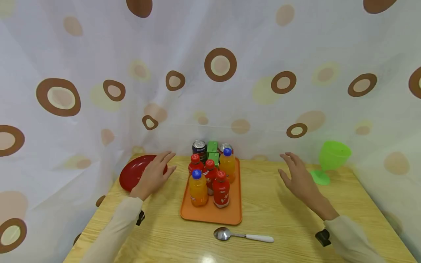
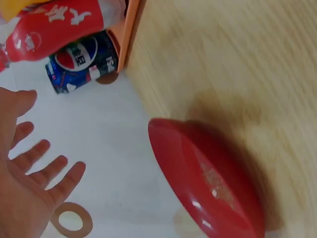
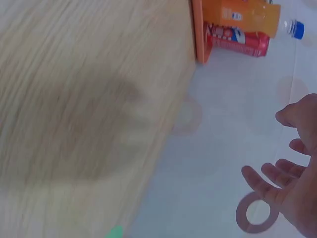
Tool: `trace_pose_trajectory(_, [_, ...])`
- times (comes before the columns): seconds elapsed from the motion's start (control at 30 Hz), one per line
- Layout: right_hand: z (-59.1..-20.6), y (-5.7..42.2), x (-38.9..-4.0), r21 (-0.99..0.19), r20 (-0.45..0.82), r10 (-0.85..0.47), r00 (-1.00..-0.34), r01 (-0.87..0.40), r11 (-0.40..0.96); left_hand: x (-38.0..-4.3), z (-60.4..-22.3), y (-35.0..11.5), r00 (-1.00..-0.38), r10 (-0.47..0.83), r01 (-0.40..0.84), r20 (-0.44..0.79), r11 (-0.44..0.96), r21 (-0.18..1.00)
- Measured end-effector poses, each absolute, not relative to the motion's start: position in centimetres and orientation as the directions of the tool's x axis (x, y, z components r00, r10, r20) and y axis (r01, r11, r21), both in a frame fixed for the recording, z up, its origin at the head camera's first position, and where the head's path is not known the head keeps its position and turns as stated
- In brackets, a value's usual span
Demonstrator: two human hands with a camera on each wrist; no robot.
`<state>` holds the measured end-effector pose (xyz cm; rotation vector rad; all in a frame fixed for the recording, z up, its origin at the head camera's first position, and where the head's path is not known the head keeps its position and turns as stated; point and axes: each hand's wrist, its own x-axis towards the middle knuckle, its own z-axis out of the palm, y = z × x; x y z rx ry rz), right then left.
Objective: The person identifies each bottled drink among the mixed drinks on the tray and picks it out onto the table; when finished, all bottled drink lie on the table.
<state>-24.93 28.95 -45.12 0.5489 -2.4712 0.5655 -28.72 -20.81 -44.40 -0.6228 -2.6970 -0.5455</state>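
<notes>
My left hand point(image 1: 153, 176) hovers beside the red bowl point(image 1: 127, 176), partly covering it in the head view, its fingers apart and holding nothing. On the other side, my right hand point(image 1: 300, 179) is held over the table, fingers loosely spread, left of a green goblet point(image 1: 334, 155). Between the hands lies an orange tray point(image 1: 210, 215). It bears red-capped bottles point(image 1: 221, 190), blue-capped orange drink bottles point(image 1: 198, 190), a dark blue Pepsi can point(image 2: 81, 59), a red can point(image 3: 237, 40) and green boxes point(image 1: 213, 147). Neither hand touches any of these.
A spoon point(image 1: 223, 233) with a white handle lies in front of the tray. The wooden table point(image 1: 263, 204) meets a white curtain point(image 1: 250, 109) with brown circles at the back and both sides.
</notes>
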Motion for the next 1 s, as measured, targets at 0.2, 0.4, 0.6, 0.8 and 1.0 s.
trace_pose_trajectory(0.2, [-45.6, 26.4, -24.4, -0.488, 0.473, -0.235, -0.849, -0.475, 0.733, -28.3, -45.6, -20.0, -0.915, 0.313, 0.397, 0.254, 0.808, 0.436])
trace_pose_trajectory(0.4, [-46.3, 24.9, -24.0, -0.67, 0.381, -0.208, -0.901, -0.423, 0.61, -28.1, -46.0, -18.8, -0.945, 0.296, 0.314, 0.136, 0.718, 0.621])
trace_pose_trajectory(0.6, [-46.6, 23.6, -23.9, -0.811, 0.304, -0.232, -0.924, -0.379, 0.446, -28.1, -46.8, -18.2, -0.965, 0.259, 0.191, 0.03, 0.622, 0.76])
trace_pose_trajectory(0.8, [-47.5, 22.3, -23.7, -0.909, 0.245, -0.318, -0.916, -0.331, 0.252, -27.4, -47.6, -17.9, -0.971, 0.206, -0.008, -0.124, 0.488, 0.873])
trace_pose_trajectory(1.0, [-47.8, 20.1, -23.2, -0.922, 0.181, -0.35, -0.919, -0.283, 0.264, -26.6, -47.8, -17.9, -0.936, 0.204, -0.186, -0.286, 0.405, 0.895])
